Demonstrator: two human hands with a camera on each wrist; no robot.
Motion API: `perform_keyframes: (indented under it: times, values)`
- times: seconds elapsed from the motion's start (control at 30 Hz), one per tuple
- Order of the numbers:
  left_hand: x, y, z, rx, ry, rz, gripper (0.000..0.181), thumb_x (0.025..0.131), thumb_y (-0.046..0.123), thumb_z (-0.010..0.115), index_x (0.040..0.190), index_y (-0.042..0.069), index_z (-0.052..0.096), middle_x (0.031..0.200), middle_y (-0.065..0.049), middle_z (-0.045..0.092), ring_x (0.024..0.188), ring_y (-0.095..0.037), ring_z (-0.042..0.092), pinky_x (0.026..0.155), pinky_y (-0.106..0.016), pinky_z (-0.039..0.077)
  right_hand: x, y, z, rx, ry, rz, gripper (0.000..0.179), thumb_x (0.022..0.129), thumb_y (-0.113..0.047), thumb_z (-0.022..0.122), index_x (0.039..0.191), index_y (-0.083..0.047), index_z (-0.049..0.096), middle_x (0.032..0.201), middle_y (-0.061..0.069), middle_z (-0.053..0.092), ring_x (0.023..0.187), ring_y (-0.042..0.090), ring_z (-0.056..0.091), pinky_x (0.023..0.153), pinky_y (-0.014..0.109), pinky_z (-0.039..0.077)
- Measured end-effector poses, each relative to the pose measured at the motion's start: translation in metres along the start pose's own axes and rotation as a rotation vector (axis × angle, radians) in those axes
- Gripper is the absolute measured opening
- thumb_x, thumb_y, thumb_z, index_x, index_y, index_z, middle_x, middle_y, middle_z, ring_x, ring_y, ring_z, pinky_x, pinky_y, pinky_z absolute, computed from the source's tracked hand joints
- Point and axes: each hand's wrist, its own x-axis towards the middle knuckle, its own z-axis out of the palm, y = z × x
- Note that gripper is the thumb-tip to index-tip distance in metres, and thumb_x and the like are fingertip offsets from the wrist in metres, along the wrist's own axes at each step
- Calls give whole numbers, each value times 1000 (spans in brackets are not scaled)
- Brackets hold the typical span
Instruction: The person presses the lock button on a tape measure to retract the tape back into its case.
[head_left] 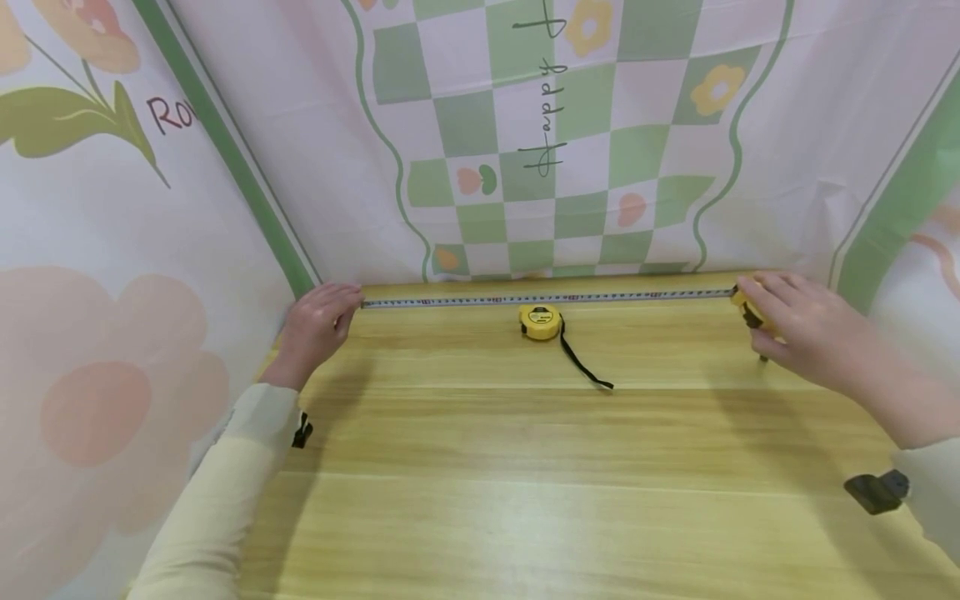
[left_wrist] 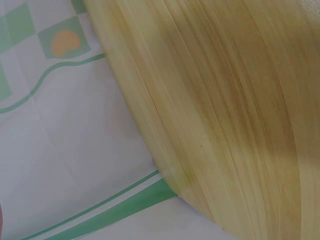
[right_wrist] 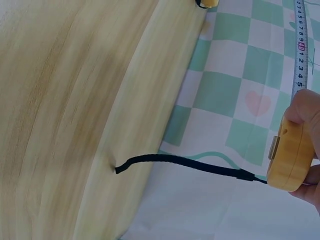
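Note:
My right hand (head_left: 802, 333) grips a yellow tape measure (right_wrist: 291, 155) near the back right of the table. Its silver blade (head_left: 536, 298) is drawn out straight along the table's back edge, with printed numbers showing. At the far left end, my left hand (head_left: 318, 325) pinches the tip of the blade between thumb and fingers. A black wrist strap (right_wrist: 185, 161) trails from the held case down toward the wood. Only a sliver of the left hand shows in the left wrist view. Between the hands lies a second yellow tape measure (head_left: 540, 322), its black strap (head_left: 585, 358) stretched toward the front right.
The light wooden table (head_left: 510, 450) runs toward me. Behind it rises a cloth (head_left: 525, 208) with green checks and flowers. More printed cloth (head_left: 112, 350) borders the left side, and a green-edged cloth (head_left: 892, 233) stands on the right. Dark wrist mounts (head_left: 876, 492) jut out under both sleeves.

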Motion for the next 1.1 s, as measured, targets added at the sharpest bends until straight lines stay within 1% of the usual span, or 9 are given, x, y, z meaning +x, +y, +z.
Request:
perform_keyframes:
  times: [0.13, 0.37, 0.47, 0.57, 0.7, 0.9, 1.1]
  values:
    - [1, 0, 0, 1, -6, 6, 17, 82, -9, 71, 99, -6, 72, 103, -22, 70, 96, -36, 68, 98, -46, 49, 1, 0, 0, 0, 6, -8, 71, 103, -49, 27, 118, 15, 54, 105, 31, 58, 94, 51, 54, 73, 59, 43]
    - [4, 0, 2, -2, -13, 17, 17, 82, -9, 71, 98, -6, 72, 103, -22, 70, 95, -36, 68, 93, -50, 51, 6, -4, -2, 1, -41, 19, 74, 103, -52, 24, 119, 15, 53, 106, 32, 58, 95, 51, 53, 73, 60, 43]
    - [5, 1, 1, 3, -19, 13, 17, 83, -8, 71, 99, -5, 72, 103, -22, 70, 96, -36, 68, 94, -50, 51, 7, -5, -2, 0, -31, 10, 73, 103, -51, 25, 118, 15, 54, 105, 32, 59, 93, 51, 54, 73, 60, 44]
    - [5, 2, 0, 7, -25, 8, 17, 83, -8, 71, 100, -5, 72, 103, -22, 70, 96, -36, 68, 96, -48, 50, 9, -6, -2, 0, -4, -8, 71, 103, -49, 27, 117, 15, 54, 103, 31, 59, 91, 51, 54, 71, 60, 45]
    - [7, 3, 1, 9, -16, 18, 17, 82, -8, 71, 98, -5, 72, 102, -22, 70, 95, -36, 68, 95, -48, 51, 10, -8, -1, 0, 17, -24, 69, 104, -47, 28, 116, 15, 55, 102, 31, 60, 89, 50, 55, 70, 60, 45]
    - [9, 5, 3, 22, -13, 28, 17, 82, -7, 71, 99, -4, 73, 102, -21, 70, 94, -35, 69, 92, -49, 52, 12, -10, -3, -10, -9, 2, 70, 103, -48, 26, 117, 14, 55, 103, 31, 60, 90, 51, 55, 72, 62, 46]
    - [11, 6, 3, 30, -11, 27, 17, 82, -6, 72, 99, -3, 73, 102, -20, 70, 94, -35, 69, 93, -48, 52, 13, -10, -3, -11, -13, 6, 70, 103, -47, 27, 117, 15, 55, 102, 31, 60, 91, 51, 54, 73, 63, 47]
